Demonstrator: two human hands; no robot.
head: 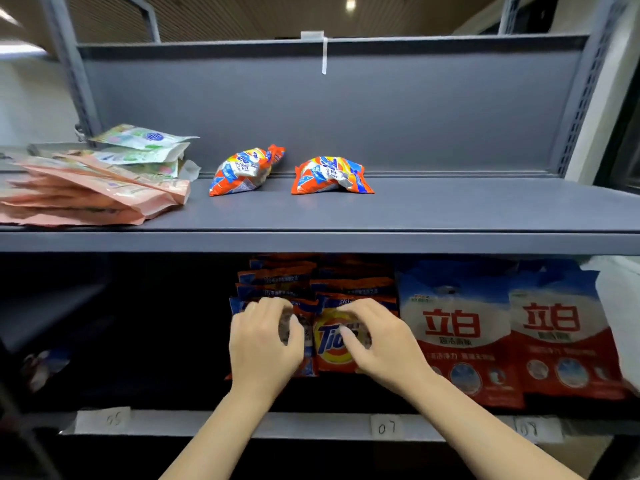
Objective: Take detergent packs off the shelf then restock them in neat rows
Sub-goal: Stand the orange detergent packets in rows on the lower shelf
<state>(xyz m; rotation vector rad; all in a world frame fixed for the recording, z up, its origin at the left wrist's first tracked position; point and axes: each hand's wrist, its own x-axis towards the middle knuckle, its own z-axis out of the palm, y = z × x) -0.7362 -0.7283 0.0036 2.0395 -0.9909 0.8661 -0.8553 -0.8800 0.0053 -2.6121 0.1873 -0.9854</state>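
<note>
We see both hands down on the lower shelf, working the orange Tide packs that stand in two rows running back under the upper shelf. Left hand has fingers curled over the top of the front pack of the left row, gripping it. Right hand has fingers curled over the top edge of the front pack in the right row, thumb pressed on its face, gripping too. Two more small orange packs lie crumpled on the upper shelf, one at about 11 o'clock from the hands, one at about 12 o'clock, apart from each other. At 10 o'clock, far left of the upper shelf, sits a loose pile of pink pouches with green-white pouches on top and behind. At 3 o'clock from the hands, two big red-and-white bags stand side by side, just beside the right row. Paper tags on the lower shelf edge, one reads 07.
</note>
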